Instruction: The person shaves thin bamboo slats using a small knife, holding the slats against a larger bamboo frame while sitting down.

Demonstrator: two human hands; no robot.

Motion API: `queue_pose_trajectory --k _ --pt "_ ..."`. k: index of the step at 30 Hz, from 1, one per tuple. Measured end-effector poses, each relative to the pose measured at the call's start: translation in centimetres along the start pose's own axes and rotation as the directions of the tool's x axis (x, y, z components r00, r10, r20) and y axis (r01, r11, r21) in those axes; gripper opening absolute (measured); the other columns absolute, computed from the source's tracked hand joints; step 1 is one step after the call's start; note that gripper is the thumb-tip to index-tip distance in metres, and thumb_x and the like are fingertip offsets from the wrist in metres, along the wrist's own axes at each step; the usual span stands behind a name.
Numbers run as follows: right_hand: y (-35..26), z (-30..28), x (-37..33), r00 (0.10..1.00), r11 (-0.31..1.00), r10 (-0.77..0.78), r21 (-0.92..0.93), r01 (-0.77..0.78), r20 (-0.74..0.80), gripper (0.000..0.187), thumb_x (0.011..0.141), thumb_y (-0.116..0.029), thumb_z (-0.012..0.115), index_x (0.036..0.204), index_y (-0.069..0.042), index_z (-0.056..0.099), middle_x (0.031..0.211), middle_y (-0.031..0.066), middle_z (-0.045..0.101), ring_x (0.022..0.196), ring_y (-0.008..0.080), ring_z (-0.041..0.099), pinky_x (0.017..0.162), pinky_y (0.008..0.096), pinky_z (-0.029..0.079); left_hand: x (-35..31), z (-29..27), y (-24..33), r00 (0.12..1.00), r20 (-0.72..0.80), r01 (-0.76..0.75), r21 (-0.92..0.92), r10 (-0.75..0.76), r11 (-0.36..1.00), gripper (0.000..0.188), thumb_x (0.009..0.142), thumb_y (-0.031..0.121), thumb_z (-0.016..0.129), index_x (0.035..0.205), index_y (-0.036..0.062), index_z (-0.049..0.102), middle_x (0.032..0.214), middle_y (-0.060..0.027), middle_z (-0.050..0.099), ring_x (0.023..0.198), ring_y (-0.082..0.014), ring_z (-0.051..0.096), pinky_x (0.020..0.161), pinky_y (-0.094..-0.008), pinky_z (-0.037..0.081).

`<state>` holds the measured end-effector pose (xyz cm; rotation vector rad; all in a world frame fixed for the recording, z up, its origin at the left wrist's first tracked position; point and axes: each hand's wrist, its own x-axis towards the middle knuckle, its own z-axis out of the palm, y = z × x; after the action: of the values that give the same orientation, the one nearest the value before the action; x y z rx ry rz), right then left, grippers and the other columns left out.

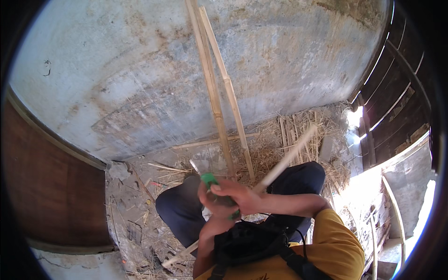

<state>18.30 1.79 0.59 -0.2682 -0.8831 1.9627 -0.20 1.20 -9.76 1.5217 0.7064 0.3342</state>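
In front of my lap, my left hand (217, 220) and my right hand (242, 197) are closed together around a green-handled tool (209, 179). A short pale shaft or blade sticks out of its upper end, pointing up and left; whether it is a knife or a screwdriver I cannot tell. More green shows by the heel of my left hand. A pale bamboo stick (290, 155) lies slantwise across my lap, its far end up to the right. It passes under my hands and right forearm, which hide its middle. Motion blurs the fingers somewhat.
Two long split bamboo poles (215, 102) lean on the stained grey wall (140, 93) ahead. Straw (266, 161) and strips litter the ground around my bent knees. A brown panel (56, 182) stands left; dark slats (392, 88) and bright light are at right, with more poles (395, 205).
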Motion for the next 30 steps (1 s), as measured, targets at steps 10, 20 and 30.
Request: queue_pose_trajectory --k 10,20,30 --pt "-2.7 -2.3 0.7 0.989 0.973 0.013 0.227 -0.047 0.149 0.049 0.109 -0.050 0.065 0.131 -0.007 0.056 0.079 -0.0009 0.050 0.047 0.0034 0.038 0.045 0.0226 0.033 -0.8 -1.7 3.0 0.997 0.046 -0.057 -0.168 0.066 0.984 0.028 0.112 0.011 0.055 0.137 0.0027 0.064 0.091 0.0003 0.060 0.070 -0.0047 0.052 0.055 -0.0208 0.037" --pt "-9.0 -4.8 -2.3 0.874 0.858 -0.353 -0.488 0.160 -0.334 0.057 0.116 -0.059 0.044 0.129 -0.007 0.061 0.072 -0.0009 0.051 0.050 0.0046 0.037 0.047 0.0230 0.027 -2.3 -4.2 6.1 0.934 -0.301 0.113 -0.264 -0.193 0.958 0.042 0.121 0.037 0.046 0.103 0.0036 0.063 0.064 0.0056 0.038 0.048 -0.0038 0.033 0.043 -0.0242 0.030" --pt "-3.8 -6.2 -5.5 0.882 0.326 -0.458 -0.944 0.050 -0.112 0.043 0.108 -0.048 0.067 0.122 -0.007 0.075 0.078 0.0058 0.066 0.059 0.0140 0.063 0.054 0.0307 0.046 -2.4 -2.3 7.8 0.945 -0.293 0.045 -0.313 -0.142 0.949 0.038 0.121 0.034 0.048 0.106 0.0030 0.063 0.065 0.0055 0.040 0.049 -0.0031 0.035 0.044 -0.0237 0.031"
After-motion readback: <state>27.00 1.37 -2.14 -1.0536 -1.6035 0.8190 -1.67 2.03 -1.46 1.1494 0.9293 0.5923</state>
